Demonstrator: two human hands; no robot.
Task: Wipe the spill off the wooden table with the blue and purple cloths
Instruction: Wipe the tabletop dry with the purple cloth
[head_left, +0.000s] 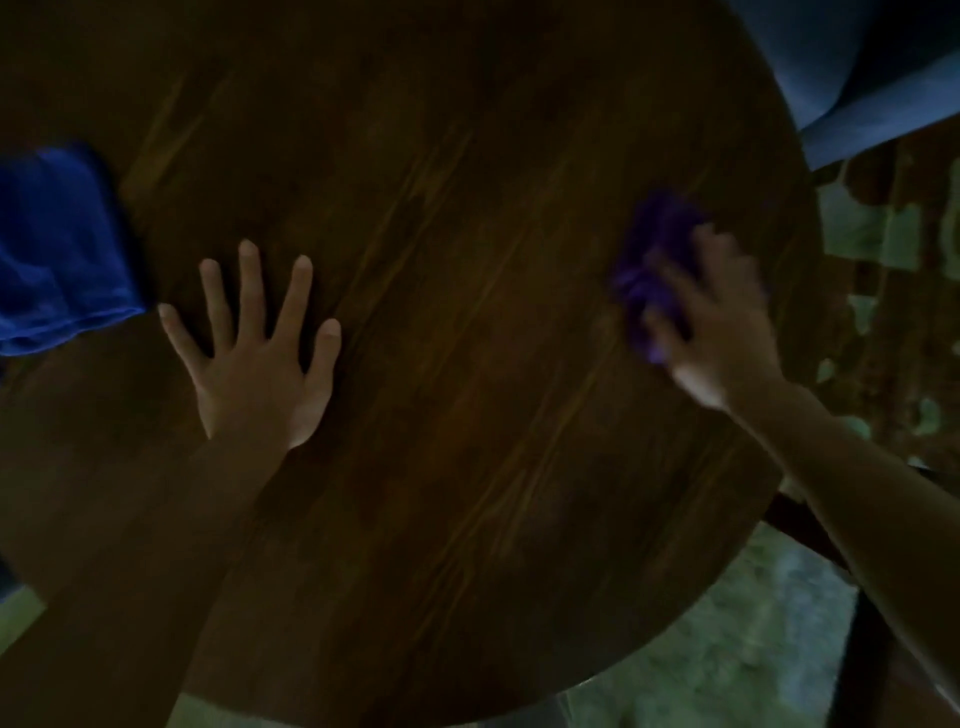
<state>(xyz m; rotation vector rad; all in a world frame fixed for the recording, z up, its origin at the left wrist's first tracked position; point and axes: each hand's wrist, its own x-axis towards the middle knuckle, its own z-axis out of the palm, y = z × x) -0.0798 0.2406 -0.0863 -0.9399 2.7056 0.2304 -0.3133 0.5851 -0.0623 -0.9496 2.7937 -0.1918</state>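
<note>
A round dark wooden table (441, 208) fills the dim view. My right hand (717, 322) presses a bunched purple cloth (654, 249) onto the table near its right edge; the hand is blurred. My left hand (254, 358) lies flat on the wood with its fingers spread and nothing in it. A blue cloth (57, 244) lies on the table at the left edge of the view, just left of my left hand's little finger. No spill can be made out on the dark wood.
A grey-blue cushioned seat (852, 78) stands beyond the table at the top right. Dark chair or table legs (862, 660) cross the patterned floor (727, 649) at the lower right.
</note>
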